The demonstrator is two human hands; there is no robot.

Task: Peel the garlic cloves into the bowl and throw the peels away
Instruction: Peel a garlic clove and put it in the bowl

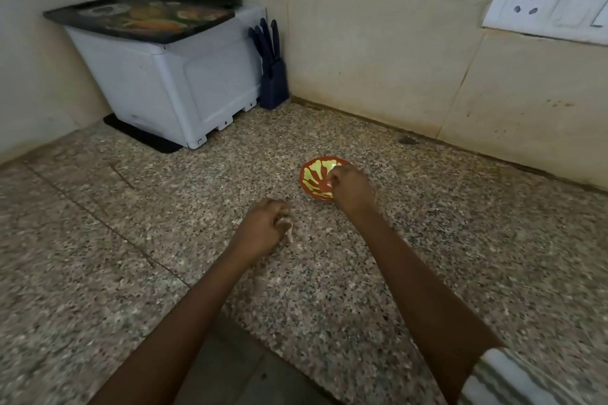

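A small red bowl with a yellow-green leaf pattern stands on the speckled granite counter. My right hand hovers over the bowl's right side, fingers curled together; a pale bit shows at the fingertips, probably a garlic clove. To the left and nearer me, my left hand rests low over the counter with curled fingers holding pale, papery garlic peel that sticks out on its right side. The bowl's inside is partly hidden by my right hand.
A white appliance with a dark tray on top stands in the back left corner. Beside it is a dark blue knife block. A white wall socket sits at the upper right. The counter's front edge is by my arms.
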